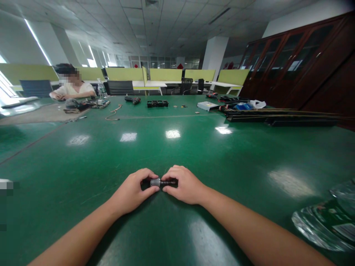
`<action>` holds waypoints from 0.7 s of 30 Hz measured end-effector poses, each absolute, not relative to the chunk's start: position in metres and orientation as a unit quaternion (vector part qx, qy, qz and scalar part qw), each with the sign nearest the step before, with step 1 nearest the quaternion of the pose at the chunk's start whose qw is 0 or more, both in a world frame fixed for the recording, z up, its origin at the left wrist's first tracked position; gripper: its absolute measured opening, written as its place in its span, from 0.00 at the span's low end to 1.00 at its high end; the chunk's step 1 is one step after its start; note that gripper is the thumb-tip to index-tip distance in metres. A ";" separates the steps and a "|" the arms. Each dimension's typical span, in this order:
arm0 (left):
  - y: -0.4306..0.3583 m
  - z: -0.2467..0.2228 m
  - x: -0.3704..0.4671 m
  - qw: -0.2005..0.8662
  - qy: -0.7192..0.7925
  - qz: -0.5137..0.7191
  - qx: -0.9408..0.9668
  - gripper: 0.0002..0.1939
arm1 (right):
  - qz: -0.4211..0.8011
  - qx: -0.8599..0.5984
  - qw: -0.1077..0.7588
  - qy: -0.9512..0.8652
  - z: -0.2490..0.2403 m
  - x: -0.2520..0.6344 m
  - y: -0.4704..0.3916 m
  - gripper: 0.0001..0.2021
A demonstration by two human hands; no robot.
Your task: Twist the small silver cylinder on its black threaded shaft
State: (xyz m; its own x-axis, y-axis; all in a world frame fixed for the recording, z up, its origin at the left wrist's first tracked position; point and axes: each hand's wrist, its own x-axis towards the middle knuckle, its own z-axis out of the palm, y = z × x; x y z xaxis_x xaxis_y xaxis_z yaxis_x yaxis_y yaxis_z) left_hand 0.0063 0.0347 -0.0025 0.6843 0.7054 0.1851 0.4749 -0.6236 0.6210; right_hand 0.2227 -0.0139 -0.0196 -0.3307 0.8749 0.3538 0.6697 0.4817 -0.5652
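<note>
Both hands are at a small metal part (156, 182) lying sideways at the near middle of the green table. It has a silver cylinder on the left and a dark, ribbed shaft on the right; its exact kind I cannot make out. My left hand (135, 190) is closed round the silver end, thumb in front and index finger behind. Round the dark shaft, my right hand (184, 184) curls its thumb and fingers. The two sets of fingertips almost meet over the middle of the part. The outer ends sit partly in shadow inside the hands.
A clear plastic bottle (327, 221) is at the right edge of the green table (177, 151). Farther back are a power drill (132, 100), a black block (157, 103), a silver box (207, 106) and long black bars (277, 115). Another person (73, 87) sits at far left.
</note>
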 end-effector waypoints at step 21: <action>0.033 0.000 0.007 0.271 0.340 0.203 0.877 0.09 | 0.164 -0.485 0.327 -0.795 -0.019 0.224 -0.013 0.06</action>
State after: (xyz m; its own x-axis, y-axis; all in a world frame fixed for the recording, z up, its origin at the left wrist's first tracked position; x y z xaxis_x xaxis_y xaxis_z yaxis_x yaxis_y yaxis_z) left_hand 0.0070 0.0330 -0.0002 0.6864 0.7069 0.1710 0.4872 -0.6215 0.6135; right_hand 0.2240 -0.0133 -0.0187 -0.3166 0.8774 0.3605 0.6636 0.4764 -0.5768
